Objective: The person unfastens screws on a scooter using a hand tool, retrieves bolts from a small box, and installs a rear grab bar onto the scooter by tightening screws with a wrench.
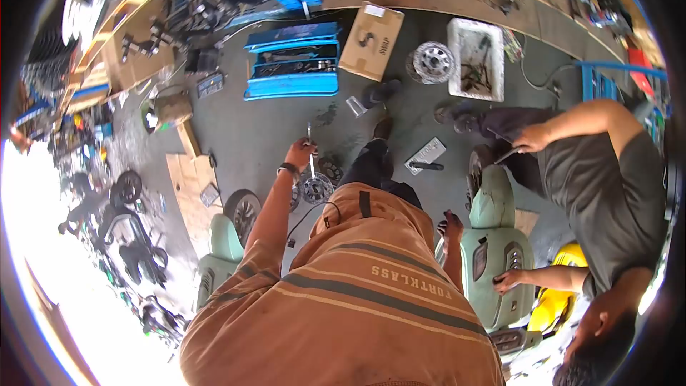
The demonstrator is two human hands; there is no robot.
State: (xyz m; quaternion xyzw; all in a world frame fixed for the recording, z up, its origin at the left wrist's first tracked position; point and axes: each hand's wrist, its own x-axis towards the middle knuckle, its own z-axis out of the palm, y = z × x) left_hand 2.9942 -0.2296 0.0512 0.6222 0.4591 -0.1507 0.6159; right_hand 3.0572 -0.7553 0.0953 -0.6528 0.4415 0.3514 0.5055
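Observation:
My left hand (pixel 301 150) is closed around a slim silver metal rod (pixel 311 165), held out in front of my body. The rod's lower end meets a round silver disc with holes (pixel 316 188); whether the two are joined I cannot tell. Dark round wheel-like parts (pixel 331 169) sit close behind the disc. My right hand (pixel 450 226) hangs by my right side with its fingers curled, near a pale green scooter (pixel 493 250). What it holds, if anything, is not clear.
Another person (pixel 600 171) stands at the right, one hand on the green scooter, the other gripping a dark tool. An open blue toolbox (pixel 293 64), a cardboard box (pixel 371 41), a wheel rim (pixel 433 63), a white foam box (pixel 454 57) and a licence plate (pixel 426 155) lie ahead.

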